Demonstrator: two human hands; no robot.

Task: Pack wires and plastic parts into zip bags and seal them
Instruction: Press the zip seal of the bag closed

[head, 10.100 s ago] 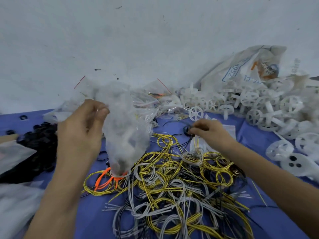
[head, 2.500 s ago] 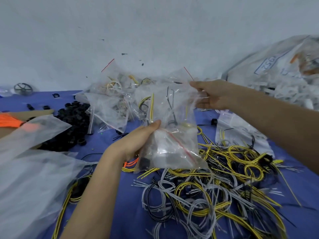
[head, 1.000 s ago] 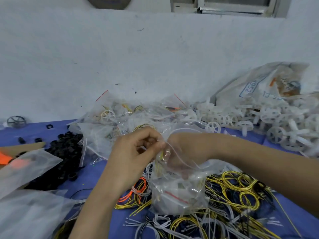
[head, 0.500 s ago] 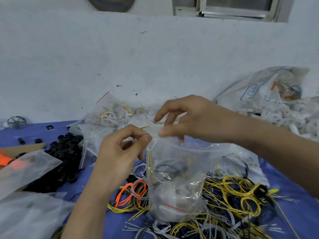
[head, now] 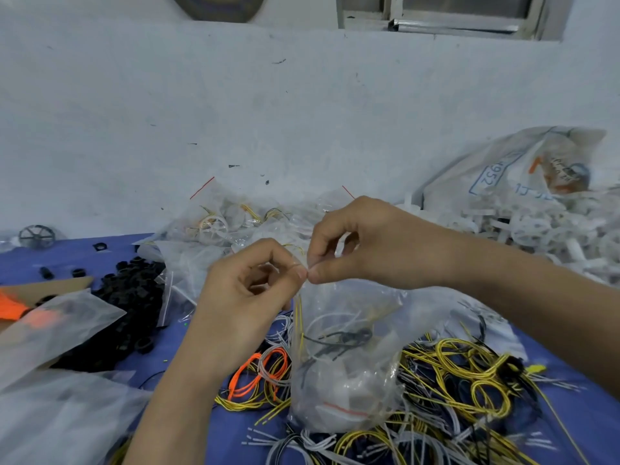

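Note:
A clear zip bag (head: 345,360) hangs upright over the blue table, holding black, white and yellow wires and a white plastic part at its bottom. My left hand (head: 248,297) pinches the bag's top edge at its left corner. My right hand (head: 372,250) pinches the same top edge right beside it, thumb tips almost touching. Loose yellow, white, black and orange wires (head: 453,380) lie heaped under and around the bag.
Filled zip bags (head: 231,226) are piled at the back against the wall. Black plastic rings (head: 134,297) lie heaped on the left, empty clear bags (head: 57,414) at the near left. White plastic wheels (head: 543,233) and a large sack (head: 523,172) fill the right.
My right hand has slid left along the bag's top edge until it meets my left hand's pinch. The bag hangs in much the same place.

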